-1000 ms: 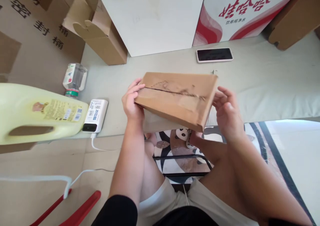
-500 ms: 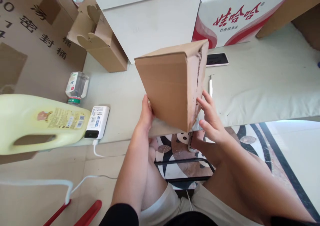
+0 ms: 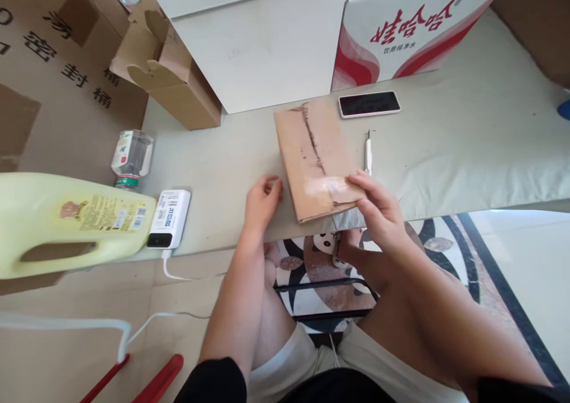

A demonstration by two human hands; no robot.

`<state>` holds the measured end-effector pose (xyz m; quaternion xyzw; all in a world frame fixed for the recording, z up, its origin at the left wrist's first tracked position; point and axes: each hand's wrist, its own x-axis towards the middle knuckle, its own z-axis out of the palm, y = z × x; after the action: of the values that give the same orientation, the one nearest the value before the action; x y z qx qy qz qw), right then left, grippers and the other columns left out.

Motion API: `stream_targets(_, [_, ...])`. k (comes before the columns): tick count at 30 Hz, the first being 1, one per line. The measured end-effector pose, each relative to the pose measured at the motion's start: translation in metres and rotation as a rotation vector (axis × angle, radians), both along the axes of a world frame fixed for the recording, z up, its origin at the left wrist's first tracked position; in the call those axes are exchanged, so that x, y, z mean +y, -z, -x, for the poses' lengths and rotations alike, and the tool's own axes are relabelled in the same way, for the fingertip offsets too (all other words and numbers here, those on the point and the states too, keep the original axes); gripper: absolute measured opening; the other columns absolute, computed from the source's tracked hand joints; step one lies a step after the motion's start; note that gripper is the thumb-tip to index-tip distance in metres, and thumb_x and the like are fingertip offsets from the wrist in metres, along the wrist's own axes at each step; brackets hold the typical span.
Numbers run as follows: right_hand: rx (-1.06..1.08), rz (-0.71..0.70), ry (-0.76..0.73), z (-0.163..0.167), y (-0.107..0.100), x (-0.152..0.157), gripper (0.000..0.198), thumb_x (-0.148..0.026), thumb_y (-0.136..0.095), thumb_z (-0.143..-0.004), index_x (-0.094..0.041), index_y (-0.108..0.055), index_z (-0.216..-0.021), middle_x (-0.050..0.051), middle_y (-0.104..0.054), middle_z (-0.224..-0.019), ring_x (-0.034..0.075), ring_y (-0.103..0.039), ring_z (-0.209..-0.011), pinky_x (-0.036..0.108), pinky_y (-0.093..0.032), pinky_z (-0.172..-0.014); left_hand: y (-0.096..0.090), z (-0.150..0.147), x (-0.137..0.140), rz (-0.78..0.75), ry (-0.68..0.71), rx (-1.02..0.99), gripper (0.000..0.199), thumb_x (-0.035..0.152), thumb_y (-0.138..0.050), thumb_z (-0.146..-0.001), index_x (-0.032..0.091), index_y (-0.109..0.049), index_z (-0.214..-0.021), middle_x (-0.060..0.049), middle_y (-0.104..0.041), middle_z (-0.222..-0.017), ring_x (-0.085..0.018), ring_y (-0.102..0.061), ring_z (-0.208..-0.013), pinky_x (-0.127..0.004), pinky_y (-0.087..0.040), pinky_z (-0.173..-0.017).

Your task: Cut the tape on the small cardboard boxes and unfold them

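A brown cardboard box (image 3: 296, 174) rests on the cloth-covered table in front of me. A ragged dark slit runs along its upper face, and shiny clear tape lies over the near end. My right hand (image 3: 380, 210) pinches the near right corner of the box between thumb and fingers. Beside the box's left side, apart from it, my left hand (image 3: 263, 201) is loosely curled with nothing visible in it. A slim white craft knife (image 3: 368, 155) lies just beyond my right hand, its tip pointing away from me.
A phone (image 3: 369, 104) lies behind the knife. White cartons (image 3: 267, 53) and a red-and-white carton (image 3: 401, 41) line the back. To the left stand an open cardboard box (image 3: 178, 88), a clear bottle (image 3: 132, 156), a yellow jug (image 3: 75, 225) and a white power bank (image 3: 170, 219) with a cable.
The box has come down from its raised tilt onto the table, turned so its slit face points up. My left hand has let go of it; my right hand has stayed at its right side.
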<state>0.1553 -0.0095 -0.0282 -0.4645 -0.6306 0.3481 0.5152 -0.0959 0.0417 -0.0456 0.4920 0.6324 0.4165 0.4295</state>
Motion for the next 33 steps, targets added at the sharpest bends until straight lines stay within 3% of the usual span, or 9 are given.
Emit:
stream_targets(3, [0.043, 0.010, -0.114, 0.007, -0.003, -0.001, 0.029, -0.044, -0.055, -0.098, -0.030, -0.066, -0.120, 0.007, -0.056, -0.151, 0.026, -0.054, -0.141, 0.048, -0.047, -0.115, -0.002, 0.000, 0.004, -0.416, -0.204, -0.142, 0.054, 0.065, -0.064, -0.084, 0.025, -0.066, -0.120, -0.010, -0.066, -0.130, -0.026, -0.062, -0.122, -0.039, -0.052, -0.100])
stream_targets(7, [0.076, -0.011, -0.281, 0.011, -0.004, -0.001, 0.026, -0.044, -0.054, -0.099, -0.030, -0.065, -0.117, 0.008, -0.057, -0.149, 0.025, -0.053, -0.141, 0.049, -0.046, -0.115, -0.012, 0.002, 0.009, -0.690, -0.077, -0.122, 0.058, 0.072, -0.058, -0.084, 0.027, -0.069, -0.119, -0.008, -0.049, -0.150, -0.029, -0.039, -0.149, -0.047, -0.030, -0.124])
stream_targets(11, [0.082, 0.029, -0.343, 0.010, -0.004, -0.002, 0.029, -0.047, -0.053, -0.099, -0.031, -0.064, -0.121, 0.007, -0.056, -0.151, 0.024, -0.053, -0.141, 0.047, -0.047, -0.114, -0.019, 0.007, 0.014, -0.692, -0.038, -0.026, 0.050, 0.069, -0.063, -0.081, 0.024, -0.074, -0.097, -0.008, -0.045, -0.151, -0.033, -0.032, -0.151, -0.051, -0.020, -0.129])
stream_targets(14, [0.036, 0.091, -0.187, 0.003, -0.002, 0.004, 0.036, -0.047, -0.047, -0.100, -0.031, -0.060, -0.129, 0.008, -0.064, -0.140, 0.024, -0.060, -0.131, 0.048, -0.050, -0.110, -0.017, 0.009, 0.013, -0.679, -0.043, -0.065, 0.051, 0.071, -0.061, -0.081, 0.023, -0.071, -0.094, -0.008, -0.044, -0.150, -0.034, -0.030, -0.152, -0.052, -0.021, -0.128])
stream_targets(19, [-0.488, 0.256, 0.285, -0.023, 0.014, 0.025, 0.054, -0.040, -0.060, -0.086, -0.024, -0.059, -0.138, 0.017, -0.054, -0.146, 0.036, -0.052, -0.136, 0.061, -0.042, -0.113, -0.009, 0.013, 0.014, -0.705, -0.048, -0.047, 0.048, 0.068, -0.058, -0.083, 0.024, -0.072, -0.097, -0.008, -0.043, -0.149, -0.032, -0.032, -0.149, -0.048, -0.022, -0.128])
stream_targets(22, [-0.807, 0.363, 0.222, -0.031, 0.022, 0.031, 0.057, -0.042, -0.055, -0.087, -0.021, -0.060, -0.139, 0.018, -0.047, -0.153, 0.043, -0.038, -0.146, 0.064, -0.034, -0.116, 0.000, 0.018, 0.022, -0.740, -0.020, 0.017, 0.053, 0.074, -0.058, -0.079, 0.026, -0.069, -0.097, -0.005, -0.044, -0.148, -0.033, -0.031, -0.150, -0.051, -0.024, -0.127])
stream_targets(24, [-0.923, 0.348, 0.202, -0.029, 0.024, 0.031, 0.050, -0.040, -0.053, -0.087, -0.020, -0.065, -0.131, 0.018, -0.051, -0.150, 0.043, -0.040, -0.143, 0.062, -0.036, -0.113, 0.007, 0.021, 0.028, -0.758, -0.002, 0.049, 0.055, 0.077, -0.057, -0.079, 0.027, -0.068, -0.098, -0.004, -0.044, -0.149, -0.034, -0.033, -0.149, -0.052, -0.025, -0.127])
stream_targets(29, [-1.010, 0.340, 0.294, -0.018, 0.016, 0.035, 0.024, -0.032, -0.053, -0.082, -0.017, -0.065, -0.096, 0.017, -0.068, -0.105, 0.033, -0.061, -0.097, 0.045, -0.047, -0.084, 0.012, 0.023, 0.031, -0.795, 0.005, 0.074, 0.051, 0.072, -0.054, -0.084, 0.026, -0.067, -0.101, -0.005, -0.043, -0.150, -0.033, -0.037, -0.147, -0.053, -0.027, -0.126])
stream_targets(33, [-0.873, 0.473, 0.307, -0.015, 0.002, 0.038, 0.031, -0.027, -0.054, -0.078, -0.019, -0.059, -0.107, 0.008, -0.068, -0.082, 0.022, -0.054, -0.069, 0.032, -0.036, -0.062, 0.010, 0.023, 0.027, -0.817, 0.017, 0.079, 0.048, 0.070, -0.053, -0.087, 0.027, -0.067, -0.103, -0.004, -0.043, -0.151, -0.031, -0.038, -0.147, -0.051, -0.029, -0.126])
